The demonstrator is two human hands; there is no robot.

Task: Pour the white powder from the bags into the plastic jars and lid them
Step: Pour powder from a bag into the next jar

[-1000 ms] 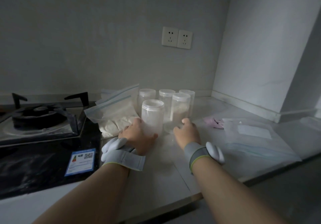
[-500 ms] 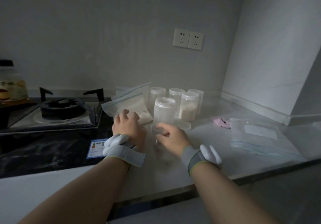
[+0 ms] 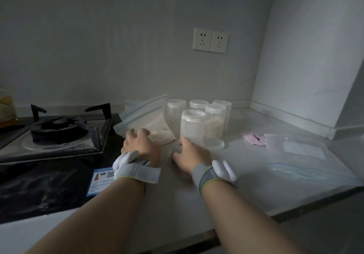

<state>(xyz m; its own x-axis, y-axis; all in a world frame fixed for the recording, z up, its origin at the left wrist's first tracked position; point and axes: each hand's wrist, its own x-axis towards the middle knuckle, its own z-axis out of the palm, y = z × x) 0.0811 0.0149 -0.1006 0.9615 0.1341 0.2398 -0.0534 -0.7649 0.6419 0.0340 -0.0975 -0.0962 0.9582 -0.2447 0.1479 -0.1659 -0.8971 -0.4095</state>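
Plastic jars [image 3: 214, 119]: 5, clustered mid-worktop [image 3: 246, 174]. Loose lid [image 3: 213, 143]: 1, at 4 o'clock of the front jar [image 3: 192, 127]. Powder bags [image 3: 146, 118]: 2, at 9 o'clock of the cluster. Left hand [image 3: 140, 145]: fingers spread, tips on the nearer bag's edge. Right hand [image 3: 190, 152]: fingers curled at the front jar's foot; whether they hold anything cannot be told. Empty zip bag [image 3: 303, 155]: 1, at 3 o'clock.

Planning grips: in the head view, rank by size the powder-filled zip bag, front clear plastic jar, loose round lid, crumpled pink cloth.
Powder-filled zip bag
Front clear plastic jar
Loose round lid and crumpled pink cloth: alike, unranked
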